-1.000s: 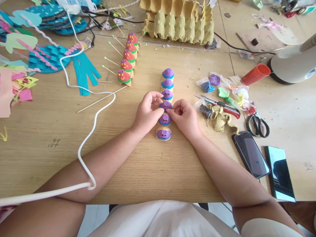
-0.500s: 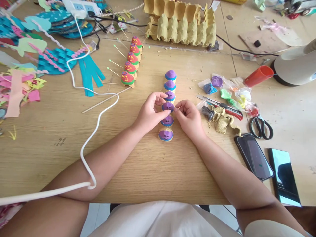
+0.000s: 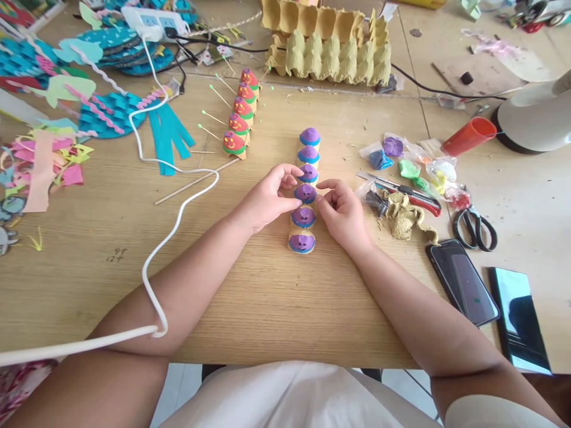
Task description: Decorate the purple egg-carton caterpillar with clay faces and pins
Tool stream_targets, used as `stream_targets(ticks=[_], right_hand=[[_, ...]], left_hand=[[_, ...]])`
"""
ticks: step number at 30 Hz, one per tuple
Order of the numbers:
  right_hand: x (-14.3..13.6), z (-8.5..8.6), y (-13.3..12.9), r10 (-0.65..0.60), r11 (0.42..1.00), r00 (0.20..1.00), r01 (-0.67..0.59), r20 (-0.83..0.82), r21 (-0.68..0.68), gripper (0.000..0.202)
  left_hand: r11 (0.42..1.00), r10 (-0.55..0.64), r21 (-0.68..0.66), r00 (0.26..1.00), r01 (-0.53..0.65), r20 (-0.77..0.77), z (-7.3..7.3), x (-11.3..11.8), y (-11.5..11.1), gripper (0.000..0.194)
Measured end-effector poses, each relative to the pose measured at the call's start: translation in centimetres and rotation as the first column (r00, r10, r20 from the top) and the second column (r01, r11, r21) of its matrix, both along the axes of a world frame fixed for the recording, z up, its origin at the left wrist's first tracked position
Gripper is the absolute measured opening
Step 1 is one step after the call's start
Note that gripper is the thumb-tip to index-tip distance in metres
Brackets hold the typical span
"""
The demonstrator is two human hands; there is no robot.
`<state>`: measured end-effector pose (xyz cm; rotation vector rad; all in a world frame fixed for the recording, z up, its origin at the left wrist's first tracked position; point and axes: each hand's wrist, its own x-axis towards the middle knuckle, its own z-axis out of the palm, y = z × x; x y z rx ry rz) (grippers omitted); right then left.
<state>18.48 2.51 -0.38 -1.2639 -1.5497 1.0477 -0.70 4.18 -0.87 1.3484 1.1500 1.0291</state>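
Note:
A strip of egg-carton cups (image 3: 308,156) lies lengthwise before me, its bumps covered in purple and edged with blue. Small dark facial marks show on the nearer bumps. From the left, my left hand (image 3: 272,199) steadies the strip, thumb at the fourth bump and index finger at the third. Close by the right side of that fourth bump is my right hand (image 3: 341,208), fingers curled, with a small gap between thumb and index fingertip. Nothing can be made out between them.
A red-and-green egg-carton caterpillar (image 3: 239,116) with pins stands left, egg cartons (image 3: 334,56) behind. To the right lie bagged clay (image 3: 408,168), a utility knife (image 3: 413,193), scissors (image 3: 475,229) and phones (image 3: 464,282). A white cable (image 3: 178,220) crosses my left forearm.
My right index finger has lifted off the fourth bump and away from the thumb. The left thumb has drawn back slightly. The view has shifted a little; the strip stays in place.

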Motion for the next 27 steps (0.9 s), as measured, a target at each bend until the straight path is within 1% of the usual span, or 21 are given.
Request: stream_targets(ticks=[3, 8, 19, 27], right_hand=[[-0.03, 0.03, 0.02, 0.013, 1.000, 1.000, -0.013, 0.014, 0.002, 0.018], [0.00, 0.10, -0.03, 0.025, 1.000, 0.999, -0.026, 0.040, 0.016, 0.023], [0.06, 0.17, -0.06, 0.018, 0.999, 0.997, -0.020, 0.074, 0.033, 0.019], [0.02, 0.27, -0.09, 0.017, 1.000, 0.998, -0.018, 0.065, 0.012, 0.021]], left_hand=[[0.999, 0.033, 0.021, 0.999, -0.033, -0.037, -0.07, 0.33, -0.10, 0.054], [0.999, 0.039, 0.023, 0.997, -0.038, -0.062, -0.12, 0.46, -0.10, 0.054], [0.997, 0.052, 0.054, 0.995, -0.047, -0.086, -0.35, 0.50, -0.24, 0.053], [0.996, 0.071, 0.058, 0.992, -0.065, -0.106, -0.29, 0.56, -0.23, 0.047]])
